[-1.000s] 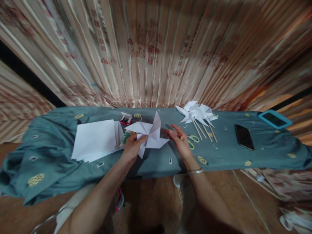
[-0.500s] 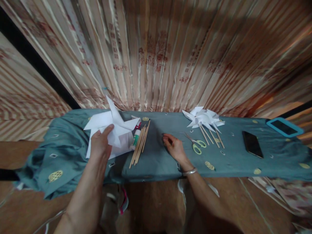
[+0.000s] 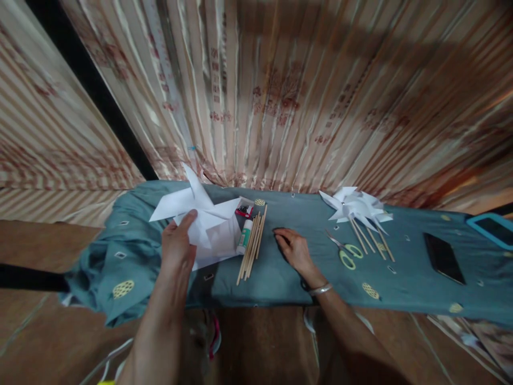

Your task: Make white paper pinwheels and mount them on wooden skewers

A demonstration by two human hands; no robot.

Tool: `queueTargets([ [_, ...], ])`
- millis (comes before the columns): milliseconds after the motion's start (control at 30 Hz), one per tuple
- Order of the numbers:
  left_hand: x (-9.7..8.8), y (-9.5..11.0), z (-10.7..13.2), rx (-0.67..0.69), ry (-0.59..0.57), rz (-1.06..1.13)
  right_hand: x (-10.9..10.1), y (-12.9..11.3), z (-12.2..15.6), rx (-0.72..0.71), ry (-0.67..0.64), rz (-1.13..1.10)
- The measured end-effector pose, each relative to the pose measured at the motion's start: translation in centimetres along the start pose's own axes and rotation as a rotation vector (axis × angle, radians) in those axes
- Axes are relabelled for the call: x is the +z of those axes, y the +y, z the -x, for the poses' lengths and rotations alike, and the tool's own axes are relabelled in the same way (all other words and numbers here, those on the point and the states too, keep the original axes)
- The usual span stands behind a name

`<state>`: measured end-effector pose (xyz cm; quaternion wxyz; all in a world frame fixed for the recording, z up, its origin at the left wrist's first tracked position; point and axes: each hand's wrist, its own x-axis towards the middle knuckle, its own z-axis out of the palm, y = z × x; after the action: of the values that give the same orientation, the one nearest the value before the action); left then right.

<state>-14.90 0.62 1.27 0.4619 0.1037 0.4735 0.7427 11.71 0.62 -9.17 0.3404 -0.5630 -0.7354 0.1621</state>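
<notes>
My left hand (image 3: 178, 239) grips a white paper pinwheel (image 3: 200, 204) without a stick, thumb on top of its lower left part. The pinwheel is held over white paper sheets (image 3: 224, 240) on the cloth. My right hand (image 3: 295, 250) is low over the cloth, between the wooden sticks and the scissors (image 3: 348, 252). Its fingers are curled together, and whatever may be between the tips is too small to make out. Beside the paper lie a bundle of wooden sticks (image 3: 254, 246), a green-and-white glue stick (image 3: 245, 236) and a small red box (image 3: 244, 208) with dark bits inside.
White pinwheels on sticks (image 3: 356, 207) lie at the back right. A black phone (image 3: 444, 259) and a blue-framed device (image 3: 492, 230) are farther right. A grey-green cloth (image 3: 280, 289) covers the narrow table, and a striped curtain (image 3: 272, 133) hangs behind it.
The view has turned left, so the table appears farther right. My left hand and the pinwheel have shifted slightly left of the glue stick and red box, which show more fully. My right hand is nearer the sticks.
</notes>
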Motion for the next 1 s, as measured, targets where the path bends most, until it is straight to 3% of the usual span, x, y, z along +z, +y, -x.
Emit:
queueTargets([
  [167,-0.4,0.2,0.1,-0.025,-0.03,0.035,1.3,-4.0,-2.4,-0.068,-0.12,0.051],
  [367,-0.8,0.5,-0.2,-0.036,-0.025,0.039,1.9,-7.7,-9.2,-0.153,-0.303,0.311],
  [567,-1.6,1.1,-0.6,-0.057,-0.052,0.096,2.6,-8.5,-12.5,-0.171,-0.444,0.443],
  [1000,-2.5,2.7,-0.4,-0.11,-0.051,0.105,4.1,-8.1,-13.6,-0.114,-0.461,0.382],
])
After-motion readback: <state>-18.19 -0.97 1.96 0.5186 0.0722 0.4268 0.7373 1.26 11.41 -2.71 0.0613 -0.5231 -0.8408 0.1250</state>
